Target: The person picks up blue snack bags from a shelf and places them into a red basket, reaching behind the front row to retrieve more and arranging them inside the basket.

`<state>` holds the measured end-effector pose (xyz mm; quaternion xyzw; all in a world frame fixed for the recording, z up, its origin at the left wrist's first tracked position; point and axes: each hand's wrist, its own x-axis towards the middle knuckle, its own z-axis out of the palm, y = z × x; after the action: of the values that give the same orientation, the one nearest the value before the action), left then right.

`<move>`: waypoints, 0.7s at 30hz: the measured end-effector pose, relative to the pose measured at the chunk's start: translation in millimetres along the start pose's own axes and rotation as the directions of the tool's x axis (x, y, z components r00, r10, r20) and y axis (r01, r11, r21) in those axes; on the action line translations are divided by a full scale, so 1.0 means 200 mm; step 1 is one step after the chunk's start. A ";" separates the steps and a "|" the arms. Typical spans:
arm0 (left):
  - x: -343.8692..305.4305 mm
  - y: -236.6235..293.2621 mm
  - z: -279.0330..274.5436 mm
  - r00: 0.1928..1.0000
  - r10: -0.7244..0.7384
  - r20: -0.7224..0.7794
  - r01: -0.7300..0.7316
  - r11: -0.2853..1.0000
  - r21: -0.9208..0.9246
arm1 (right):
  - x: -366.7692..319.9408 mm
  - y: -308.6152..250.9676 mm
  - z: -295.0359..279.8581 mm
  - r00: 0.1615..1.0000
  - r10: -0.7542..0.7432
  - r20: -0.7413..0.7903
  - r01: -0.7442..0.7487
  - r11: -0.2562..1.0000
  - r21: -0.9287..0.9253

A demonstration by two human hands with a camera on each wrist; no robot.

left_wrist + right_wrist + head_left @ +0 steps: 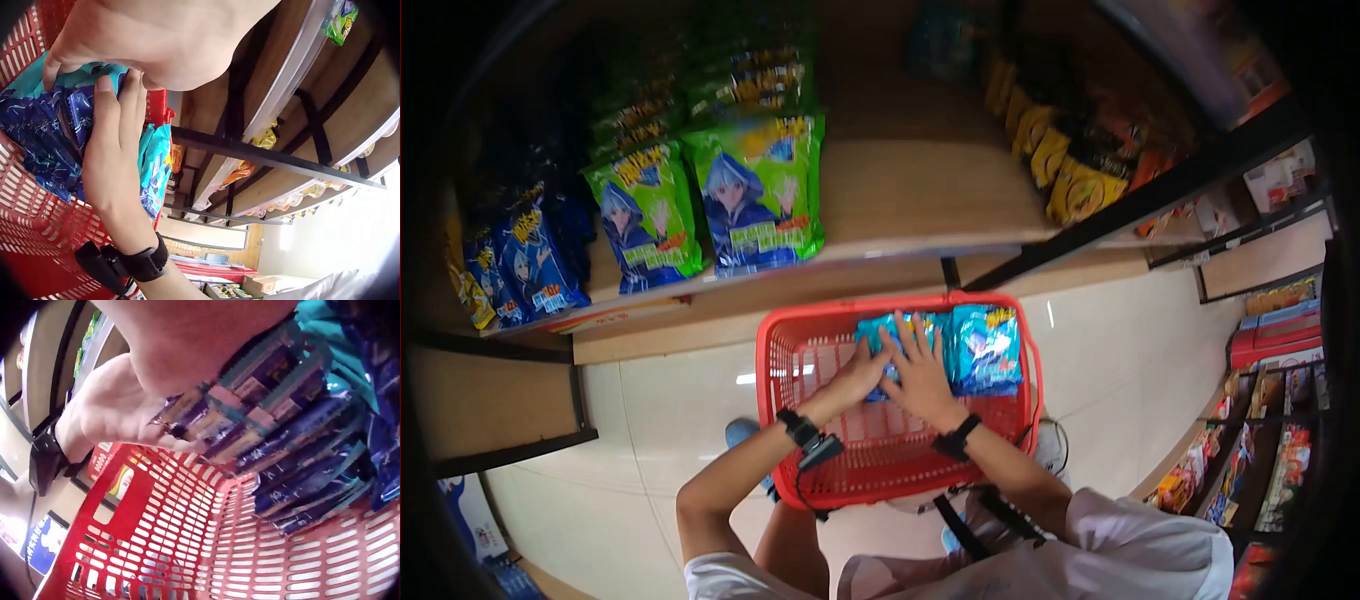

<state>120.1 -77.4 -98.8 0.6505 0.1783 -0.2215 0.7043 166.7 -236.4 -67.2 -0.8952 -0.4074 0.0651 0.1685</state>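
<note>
Several teal-and-blue snack bags (878, 328) stand packed on edge in a red shopping basket (840, 480). My left hand (862, 374) lies along their left side, its palm and extended fingers against the bags' edges in the right wrist view. Spread over the top of the same bags is my right hand (918, 378), its fingers straight. In the left wrist view the right thumb (105, 94) presses on a dark blue wrapper (44, 134). Another teal bag (987, 350) lies at the basket's right end, beside the right hand. Some left fingertips are hidden behind the bags.
A wooden shelf (900, 215) in front carries green snack bags (760, 195), blue bags (540, 265) and yellow bags (1085, 190). A black shelf post (1010, 275) stands close behind the basket. More goods on racks (1285, 460) line the right side.
</note>
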 end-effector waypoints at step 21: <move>0.60 1.77 -0.29 0.263 0.849 -0.457 -0.674 0.501 0.543 | 1.28 0.27 -1.14 0.850 0.372 -0.372 0.274 0.290 0.917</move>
<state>415.8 -8.7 127.6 0.7630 0.0554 0.3836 0.5173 432.2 -133.6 131.3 -0.6074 -0.1946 0.0539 0.7683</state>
